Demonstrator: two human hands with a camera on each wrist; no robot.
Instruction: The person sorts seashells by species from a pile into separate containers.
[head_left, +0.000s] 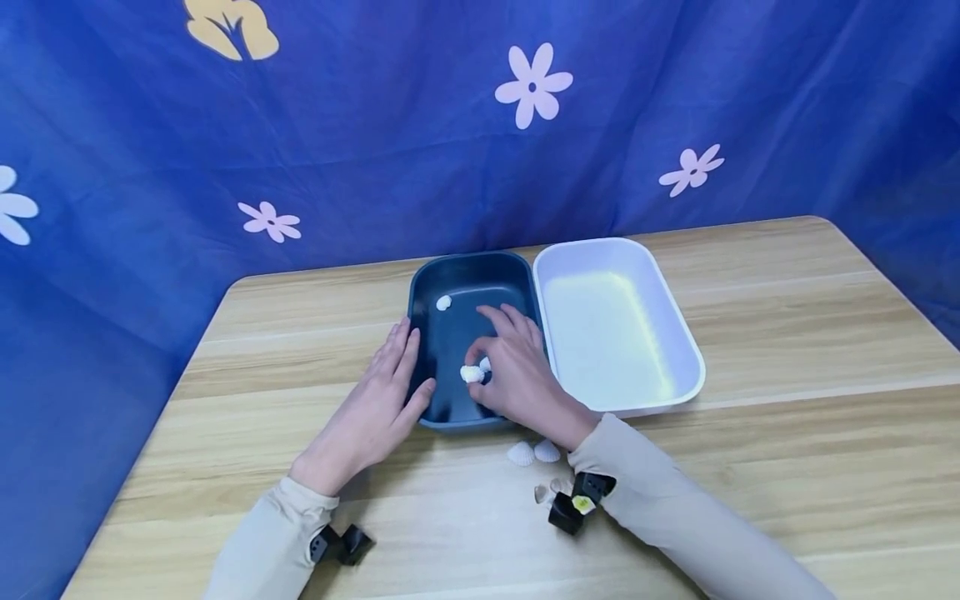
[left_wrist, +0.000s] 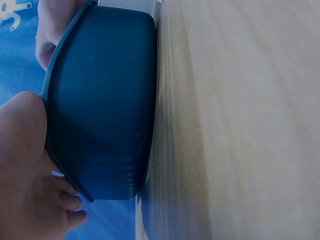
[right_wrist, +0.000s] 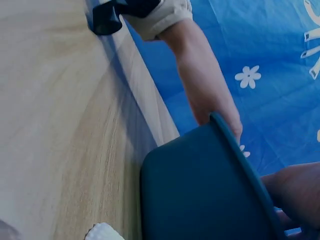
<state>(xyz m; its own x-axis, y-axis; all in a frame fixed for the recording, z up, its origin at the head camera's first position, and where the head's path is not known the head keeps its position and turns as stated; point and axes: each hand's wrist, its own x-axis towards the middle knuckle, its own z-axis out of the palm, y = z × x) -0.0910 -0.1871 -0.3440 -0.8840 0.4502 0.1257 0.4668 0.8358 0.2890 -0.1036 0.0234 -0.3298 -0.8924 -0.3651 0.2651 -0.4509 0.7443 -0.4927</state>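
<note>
A dark teal tray [head_left: 450, 408] holds a small white shell [head_left: 444, 302] near its far left. Inside its near part, my right hand [head_left: 521, 375] pinches a white shell [head_left: 472, 374] between thumb and index finger, other fingers raised; another white shell [head_left: 485, 365] shows just behind it. My left hand [head_left: 378, 404] rests on the tray's left rim, fingers fairly straight. The left wrist view shows that hand [left_wrist: 25, 165] against the rim of the tray [left_wrist: 105, 105]. In the right wrist view the tray's outer wall [right_wrist: 200, 185] hides what the right hand [right_wrist: 300, 195] pinches.
A white tray [head_left: 611, 333] stands against the teal one's right side. On the wooden table [head_left: 787, 467], two white ribbed shells [head_left: 521, 453] lie in front of the trays, with several small clear pieces [head_left: 542, 493] near my right wrist. A blue flowered cloth [head_left: 420, 125] hangs behind.
</note>
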